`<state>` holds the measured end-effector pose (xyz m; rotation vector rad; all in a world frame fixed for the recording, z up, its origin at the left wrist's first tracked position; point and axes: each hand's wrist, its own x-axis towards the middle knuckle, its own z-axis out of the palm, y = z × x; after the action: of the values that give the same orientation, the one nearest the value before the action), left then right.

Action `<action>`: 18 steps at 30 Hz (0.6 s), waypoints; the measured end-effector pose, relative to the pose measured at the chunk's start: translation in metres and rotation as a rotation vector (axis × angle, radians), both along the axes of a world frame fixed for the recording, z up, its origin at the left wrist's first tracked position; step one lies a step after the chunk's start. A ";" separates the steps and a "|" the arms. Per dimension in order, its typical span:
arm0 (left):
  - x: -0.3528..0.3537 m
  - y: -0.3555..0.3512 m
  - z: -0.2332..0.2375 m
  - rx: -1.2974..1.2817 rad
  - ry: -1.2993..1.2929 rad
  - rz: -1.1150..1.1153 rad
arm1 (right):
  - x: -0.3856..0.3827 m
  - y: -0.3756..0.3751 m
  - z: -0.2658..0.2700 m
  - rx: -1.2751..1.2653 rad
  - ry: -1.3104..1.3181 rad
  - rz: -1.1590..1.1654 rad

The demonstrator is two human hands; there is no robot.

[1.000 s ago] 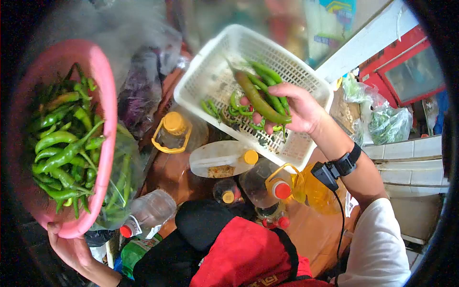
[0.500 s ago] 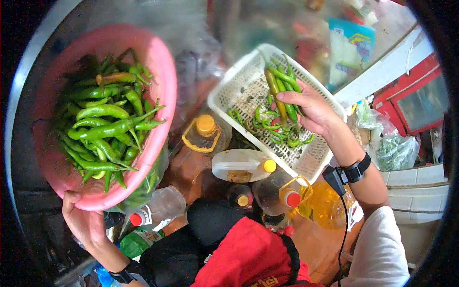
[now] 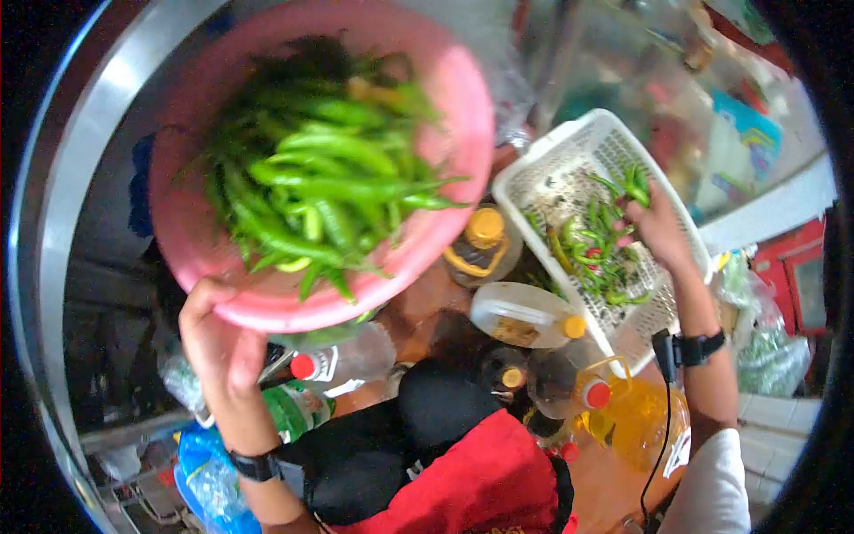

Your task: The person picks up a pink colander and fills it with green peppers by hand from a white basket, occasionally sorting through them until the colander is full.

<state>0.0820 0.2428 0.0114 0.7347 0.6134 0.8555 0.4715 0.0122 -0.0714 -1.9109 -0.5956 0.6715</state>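
Note:
My left hand (image 3: 222, 343) grips the lower rim of a pink plastic basket (image 3: 449, 258), thumb at the rim. The basket is tilted towards me and heaped with long green chili peppers (image 3: 329, 182), blurred by motion. My right hand (image 3: 658, 227) reaches into a white slotted plastic basket (image 3: 543, 169), fingers curled round a few green chili peppers (image 3: 635, 184). Smaller green peppers and bits lie beneath it on the white basket's bottom. A brownish-green pepper (image 3: 559, 251) lies on its left side. My fingertips are partly hidden.
Below the baskets stand plastic jugs: one with a yellow cap (image 3: 485, 227), a whitish one on its side (image 3: 520, 314), and one with yellow oil (image 3: 636, 427). A clear bottle (image 3: 360, 356) lies left. Bagged greens (image 3: 772, 360) sit at right.
The view has shifted. The pink basket has come up and right, nearer the white basket. My right hand has lowered, and the brownish-green pepper it held now lies in the white basket.

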 end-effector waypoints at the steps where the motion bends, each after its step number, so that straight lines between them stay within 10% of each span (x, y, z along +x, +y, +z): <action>1: 0.005 -0.003 0.004 0.001 0.005 -0.016 | -0.016 0.014 0.026 0.088 0.016 0.055; 8: 0.006 -0.002 0.003 -0.004 0.005 -0.008 | -0.118 0.109 0.155 0.544 -0.142 0.720; 11: 0.004 0.000 0.003 -0.027 0.007 -0.007 | -0.162 0.157 0.142 0.762 -0.978 0.788; 13: 0.007 -0.004 0.008 -0.037 -0.053 -0.113 | -0.204 0.158 0.158 0.378 -0.817 0.669; 18: 0.001 -0.008 0.016 -0.099 -0.119 -0.153 | -0.205 0.154 0.157 0.656 -0.801 0.552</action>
<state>0.0826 0.2344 0.0276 0.6274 0.4832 0.7164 0.2668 0.1663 0.0861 -1.3224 -1.6557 -0.0360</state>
